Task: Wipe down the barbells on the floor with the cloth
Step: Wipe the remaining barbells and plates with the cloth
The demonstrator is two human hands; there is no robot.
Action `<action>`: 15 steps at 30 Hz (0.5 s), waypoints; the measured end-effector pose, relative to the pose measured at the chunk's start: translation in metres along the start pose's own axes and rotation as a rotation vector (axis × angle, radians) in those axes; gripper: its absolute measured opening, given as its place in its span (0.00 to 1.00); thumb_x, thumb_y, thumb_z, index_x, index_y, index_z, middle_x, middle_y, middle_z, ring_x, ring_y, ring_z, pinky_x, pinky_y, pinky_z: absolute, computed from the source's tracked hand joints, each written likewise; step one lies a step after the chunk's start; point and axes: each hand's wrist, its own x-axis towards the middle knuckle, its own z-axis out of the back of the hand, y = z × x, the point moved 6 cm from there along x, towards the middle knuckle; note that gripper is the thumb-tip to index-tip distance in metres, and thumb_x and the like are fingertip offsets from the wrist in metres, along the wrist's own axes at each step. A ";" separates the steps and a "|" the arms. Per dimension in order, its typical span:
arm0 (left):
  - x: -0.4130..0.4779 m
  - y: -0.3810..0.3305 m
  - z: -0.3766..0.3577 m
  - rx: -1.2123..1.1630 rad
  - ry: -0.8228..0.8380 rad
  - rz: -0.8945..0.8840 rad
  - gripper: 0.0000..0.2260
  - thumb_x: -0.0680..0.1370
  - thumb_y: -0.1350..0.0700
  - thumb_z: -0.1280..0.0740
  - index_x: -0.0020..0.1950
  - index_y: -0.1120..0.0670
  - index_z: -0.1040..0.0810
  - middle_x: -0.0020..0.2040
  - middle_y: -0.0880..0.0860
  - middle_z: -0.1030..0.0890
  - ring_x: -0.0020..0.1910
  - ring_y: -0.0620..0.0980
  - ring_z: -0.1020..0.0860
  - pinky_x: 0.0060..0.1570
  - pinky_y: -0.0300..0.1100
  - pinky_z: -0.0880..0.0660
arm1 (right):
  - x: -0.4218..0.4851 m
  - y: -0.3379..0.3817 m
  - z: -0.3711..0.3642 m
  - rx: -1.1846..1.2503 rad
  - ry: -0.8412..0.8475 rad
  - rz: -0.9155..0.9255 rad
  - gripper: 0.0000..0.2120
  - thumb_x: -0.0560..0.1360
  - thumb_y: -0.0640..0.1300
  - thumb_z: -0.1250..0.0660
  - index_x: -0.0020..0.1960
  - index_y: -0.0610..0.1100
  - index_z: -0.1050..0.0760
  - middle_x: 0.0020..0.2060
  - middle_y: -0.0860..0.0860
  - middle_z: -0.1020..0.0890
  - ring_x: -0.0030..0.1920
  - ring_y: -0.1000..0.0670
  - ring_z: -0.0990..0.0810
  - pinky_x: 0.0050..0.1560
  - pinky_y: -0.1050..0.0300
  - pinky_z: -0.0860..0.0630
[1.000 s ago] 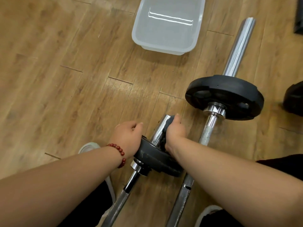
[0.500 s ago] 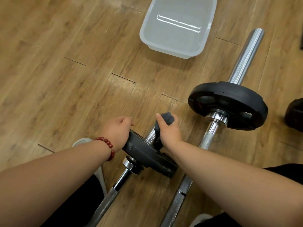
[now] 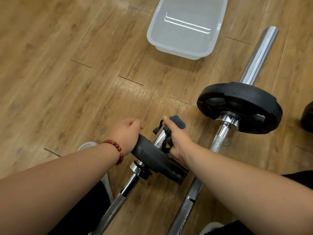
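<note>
Your right hand (image 3: 177, 143) curls around the grey-and-yellow cloth (image 3: 177, 123), which is wrapped over the chrome sleeve end of the near barbell (image 3: 117, 206). Your left hand (image 3: 126, 133) grips that bar's small black plate (image 3: 155, 158), fingers curled over its rim. The second barbell (image 3: 259, 53) lies just beside it on the wooden floor (image 3: 50, 65). Beyond both sits a translucent plastic tub (image 3: 177, 53). Only glare shows inside, and you cannot tell whether it holds water.
</note>
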 end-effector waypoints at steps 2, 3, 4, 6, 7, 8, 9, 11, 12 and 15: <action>-0.001 0.004 0.001 0.012 0.011 0.000 0.15 0.81 0.50 0.46 0.43 0.48 0.21 0.44 0.57 0.18 0.43 0.55 0.21 0.49 0.53 0.23 | -0.005 -0.005 0.001 -0.064 -0.010 -0.029 0.28 0.64 0.51 0.21 0.57 0.37 0.25 0.47 0.40 0.17 0.43 0.43 0.17 0.41 0.49 0.20; -0.002 0.005 0.001 0.011 0.011 0.000 0.15 0.81 0.50 0.46 0.43 0.48 0.21 0.43 0.56 0.18 0.42 0.53 0.21 0.49 0.52 0.23 | -0.007 -0.002 0.004 -0.103 -0.032 -0.024 0.29 0.64 0.50 0.21 0.58 0.38 0.26 0.47 0.42 0.17 0.44 0.43 0.17 0.40 0.50 0.20; -0.003 0.004 0.000 0.007 0.009 -0.001 0.15 0.81 0.50 0.46 0.43 0.48 0.21 0.42 0.55 0.19 0.42 0.52 0.21 0.49 0.51 0.23 | -0.006 0.004 0.007 -0.122 -0.062 0.005 0.30 0.63 0.50 0.20 0.59 0.39 0.27 0.48 0.43 0.17 0.45 0.44 0.18 0.42 0.50 0.20; -0.006 0.003 -0.004 -0.009 0.009 -0.003 0.15 0.81 0.50 0.46 0.43 0.50 0.21 0.42 0.53 0.20 0.42 0.51 0.22 0.49 0.49 0.24 | -0.009 0.020 0.009 -0.075 -0.112 0.062 0.36 0.60 0.55 0.19 0.61 0.42 0.30 0.49 0.43 0.18 0.46 0.42 0.17 0.49 0.45 0.20; -0.007 0.001 -0.005 -0.013 0.006 -0.005 0.16 0.81 0.50 0.46 0.43 0.50 0.21 0.42 0.53 0.20 0.42 0.51 0.22 0.48 0.48 0.25 | -0.008 0.024 0.010 -0.013 -0.146 0.065 0.42 0.55 0.60 0.18 0.61 0.43 0.30 0.51 0.42 0.18 0.47 0.41 0.17 0.52 0.42 0.22; -0.009 0.000 -0.007 -0.012 0.003 -0.011 0.16 0.81 0.50 0.45 0.43 0.50 0.20 0.41 0.53 0.20 0.42 0.51 0.22 0.46 0.47 0.25 | -0.003 0.024 0.012 0.034 -0.194 0.050 0.48 0.50 0.65 0.19 0.62 0.44 0.30 0.52 0.42 0.18 0.48 0.39 0.18 0.54 0.38 0.23; -0.011 -0.001 -0.008 -0.008 0.000 -0.021 0.16 0.81 0.50 0.45 0.43 0.51 0.20 0.41 0.53 0.20 0.41 0.51 0.22 0.45 0.45 0.26 | -0.005 0.022 0.013 0.061 -0.206 0.018 0.49 0.49 0.69 0.21 0.62 0.44 0.30 0.52 0.42 0.18 0.49 0.39 0.18 0.55 0.37 0.24; -0.012 -0.001 -0.009 0.006 -0.003 -0.042 0.16 0.81 0.50 0.45 0.43 0.51 0.20 0.40 0.54 0.19 0.41 0.51 0.22 0.45 0.46 0.26 | -0.017 0.013 0.011 0.038 -0.130 -0.026 0.40 0.59 0.68 0.25 0.59 0.41 0.27 0.47 0.41 0.16 0.46 0.40 0.17 0.51 0.41 0.22; -0.012 -0.001 -0.009 0.009 -0.004 -0.043 0.16 0.81 0.50 0.45 0.43 0.51 0.20 0.40 0.54 0.19 0.42 0.51 0.22 0.45 0.46 0.25 | -0.022 0.006 0.010 -0.006 -0.080 -0.051 0.34 0.63 0.66 0.26 0.56 0.41 0.26 0.45 0.41 0.16 0.45 0.41 0.16 0.48 0.45 0.21; -0.011 -0.003 -0.008 0.006 -0.014 -0.041 0.16 0.81 0.50 0.45 0.43 0.51 0.20 0.40 0.53 0.19 0.42 0.51 0.22 0.46 0.46 0.26 | -0.024 -0.005 0.017 -0.153 -0.001 -0.066 0.28 0.66 0.59 0.25 0.56 0.42 0.26 0.49 0.43 0.17 0.49 0.43 0.18 0.49 0.48 0.21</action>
